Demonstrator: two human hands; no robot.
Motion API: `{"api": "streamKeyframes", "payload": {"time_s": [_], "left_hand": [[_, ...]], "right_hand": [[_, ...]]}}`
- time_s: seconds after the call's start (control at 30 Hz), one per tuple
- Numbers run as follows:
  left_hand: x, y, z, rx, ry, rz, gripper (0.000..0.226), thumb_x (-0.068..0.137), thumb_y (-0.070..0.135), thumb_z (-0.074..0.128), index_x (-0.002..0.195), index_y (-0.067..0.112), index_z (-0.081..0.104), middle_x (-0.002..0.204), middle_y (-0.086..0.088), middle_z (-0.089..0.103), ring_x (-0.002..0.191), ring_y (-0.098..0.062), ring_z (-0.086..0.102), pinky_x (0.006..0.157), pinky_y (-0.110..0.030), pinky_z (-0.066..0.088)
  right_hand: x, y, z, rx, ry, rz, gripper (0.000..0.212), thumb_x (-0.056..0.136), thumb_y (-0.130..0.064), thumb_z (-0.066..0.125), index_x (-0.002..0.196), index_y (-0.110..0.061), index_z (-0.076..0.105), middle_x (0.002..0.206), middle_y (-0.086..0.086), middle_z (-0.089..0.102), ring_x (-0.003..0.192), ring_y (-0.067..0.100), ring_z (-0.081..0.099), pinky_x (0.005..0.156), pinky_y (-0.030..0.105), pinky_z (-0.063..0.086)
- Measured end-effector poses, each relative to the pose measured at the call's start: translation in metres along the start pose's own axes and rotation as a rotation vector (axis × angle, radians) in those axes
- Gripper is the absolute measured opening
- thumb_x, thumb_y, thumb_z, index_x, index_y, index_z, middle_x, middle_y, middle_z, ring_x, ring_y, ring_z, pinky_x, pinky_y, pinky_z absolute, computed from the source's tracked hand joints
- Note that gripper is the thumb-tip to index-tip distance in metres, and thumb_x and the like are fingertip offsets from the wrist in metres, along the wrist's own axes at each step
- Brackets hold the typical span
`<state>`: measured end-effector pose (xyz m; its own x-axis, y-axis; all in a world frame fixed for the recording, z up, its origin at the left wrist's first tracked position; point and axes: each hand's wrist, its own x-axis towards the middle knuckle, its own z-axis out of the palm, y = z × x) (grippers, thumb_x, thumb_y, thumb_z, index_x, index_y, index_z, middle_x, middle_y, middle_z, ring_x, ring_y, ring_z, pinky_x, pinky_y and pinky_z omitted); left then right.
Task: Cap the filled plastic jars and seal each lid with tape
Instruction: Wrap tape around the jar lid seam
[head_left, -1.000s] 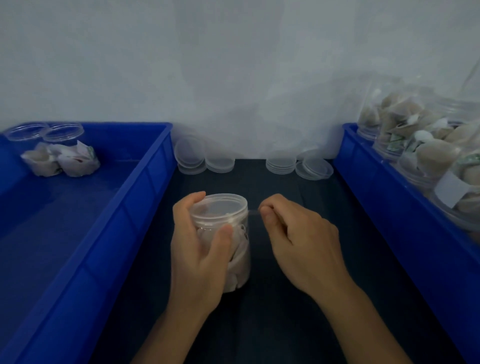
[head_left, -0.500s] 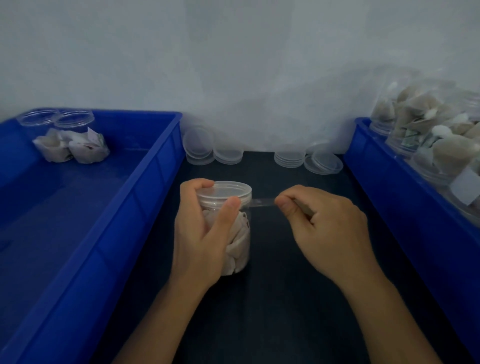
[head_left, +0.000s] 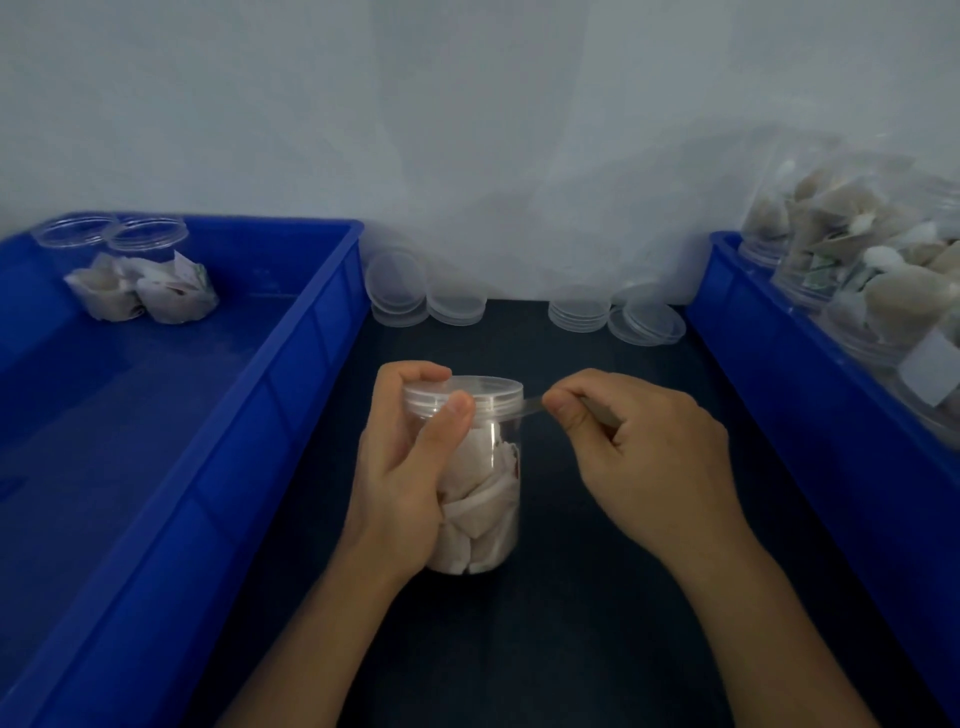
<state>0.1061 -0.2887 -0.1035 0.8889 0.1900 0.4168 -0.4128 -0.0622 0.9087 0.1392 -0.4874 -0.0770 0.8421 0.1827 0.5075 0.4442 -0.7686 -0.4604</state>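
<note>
A clear plastic jar (head_left: 488, 499) filled with white sachets stands upright on the dark table, capped with a clear lid (head_left: 483, 392). My left hand (head_left: 410, 467) grips the jar from the left, its thumb pressing on the lid's rim. A strip of clear tape (head_left: 532, 404) stretches taut from the lid's right side to my right hand (head_left: 639, 447), which pinches the strip's free end just right of the jar.
Stacks of spare clear lids (head_left: 400, 296) (head_left: 644, 322) lie at the back by the wall. A blue bin (head_left: 291, 395) on the left holds two filled uncapped jars (head_left: 145, 275). Another blue bin (head_left: 810, 405) on the right holds several filled jars (head_left: 883, 270).
The right hand has drawn the tape away from the lid, so a longer strip now shows. The left hand keeps its grip on the jar. The view has tilted slightly.
</note>
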Motion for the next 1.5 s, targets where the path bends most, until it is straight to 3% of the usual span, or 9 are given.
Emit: {"api": "streamKeyframes", "payload": {"time_s": [0.17,0.37,0.5,0.67,0.8,0.93,1.07,1.2,1.5], "left_hand": [[-0.001,-0.003,0.002,-0.149,-0.028,-0.109,0.049,0.091,0.051,0.061,0.129,0.019,0.055,0.108,-0.007,0.073,0.089,-0.030,0.077,0.070,-0.032,0.062],[0.001,-0.013,0.002,-0.174,-0.011,-0.244,0.065,0.080,0.062,0.064,0.128,0.021,0.049,0.097,0.015,0.076,0.086,-0.011,0.076,0.069,-0.022,0.060],[0.006,-0.012,-0.001,0.056,-0.019,-0.220,0.050,0.084,0.074,0.052,0.113,0.034,0.053,0.103,0.015,0.071,0.092,-0.009,0.073,0.075,-0.026,0.060],[0.002,-0.001,-0.002,0.177,0.144,-0.167,0.039,0.091,0.070,0.051,0.122,0.048,0.062,0.110,0.022,0.070,0.095,-0.001,0.072,0.072,-0.022,0.059],[-0.006,0.006,0.011,0.182,0.125,-0.252,0.074,0.083,0.087,0.052,0.145,0.048,0.045,0.110,0.021,0.072,0.095,0.003,0.074,0.068,-0.022,0.061],[-0.004,0.009,0.020,0.234,0.141,-0.272,0.093,0.068,0.087,0.048,0.151,0.046,0.035,0.116,0.015,0.069,0.097,0.004,0.072,0.069,-0.018,0.059],[-0.003,0.008,0.014,0.194,0.120,-0.232,0.086,0.076,0.079,0.051,0.152,0.039,0.040,0.109,0.018,0.071,0.098,0.008,0.070,0.071,-0.005,0.052],[-0.002,0.009,0.010,0.170,0.087,-0.209,0.076,0.083,0.073,0.055,0.149,0.038,0.044,0.113,0.033,0.066,0.099,0.008,0.070,0.072,-0.004,0.051],[-0.002,0.005,0.001,0.074,-0.021,-0.234,0.061,0.083,0.070,0.061,0.137,0.045,0.052,0.110,0.016,0.074,0.096,-0.013,0.077,0.075,-0.032,0.063]], "right_hand": [[-0.001,-0.004,0.002,0.012,-0.015,-0.009,0.035,0.100,-0.067,0.039,0.101,-0.045,0.066,0.083,-0.024,0.066,0.075,0.002,0.061,0.061,0.031,0.051],[-0.001,-0.002,0.002,0.109,-0.158,0.051,0.049,0.093,-0.076,0.031,0.127,-0.058,0.061,0.103,-0.043,0.065,0.096,-0.010,0.062,0.079,0.029,0.055],[-0.002,-0.006,0.003,0.205,-0.142,0.099,0.050,0.093,-0.074,0.041,0.128,-0.053,0.069,0.117,-0.044,0.066,0.105,-0.012,0.064,0.093,0.036,0.058],[-0.004,-0.014,0.005,0.174,-0.088,0.107,0.046,0.097,-0.067,0.047,0.123,-0.042,0.075,0.105,-0.031,0.074,0.096,-0.006,0.068,0.083,0.036,0.060],[-0.007,-0.021,0.007,0.120,-0.077,0.065,0.050,0.101,-0.057,0.031,0.106,-0.034,0.075,0.088,-0.025,0.069,0.082,0.000,0.065,0.072,0.034,0.057],[-0.008,-0.025,0.008,0.116,-0.122,0.043,0.048,0.105,-0.050,0.028,0.132,-0.037,0.065,0.101,-0.026,0.067,0.093,-0.002,0.065,0.085,0.035,0.058],[-0.004,-0.019,0.001,0.165,-0.230,0.036,0.039,0.108,-0.047,0.038,0.146,-0.055,0.042,0.076,-0.019,0.065,0.067,0.003,0.063,0.060,0.024,0.042],[-0.002,-0.010,-0.006,0.138,-0.215,0.028,0.038,0.103,-0.052,0.039,0.140,-0.057,0.044,0.078,-0.013,0.065,0.069,0.008,0.063,0.061,0.027,0.040],[-0.003,-0.006,-0.002,0.048,-0.310,0.007,0.041,0.103,-0.054,0.031,0.142,-0.057,0.043,0.082,-0.041,0.058,0.078,-0.005,0.060,0.061,0.026,0.036]]}}
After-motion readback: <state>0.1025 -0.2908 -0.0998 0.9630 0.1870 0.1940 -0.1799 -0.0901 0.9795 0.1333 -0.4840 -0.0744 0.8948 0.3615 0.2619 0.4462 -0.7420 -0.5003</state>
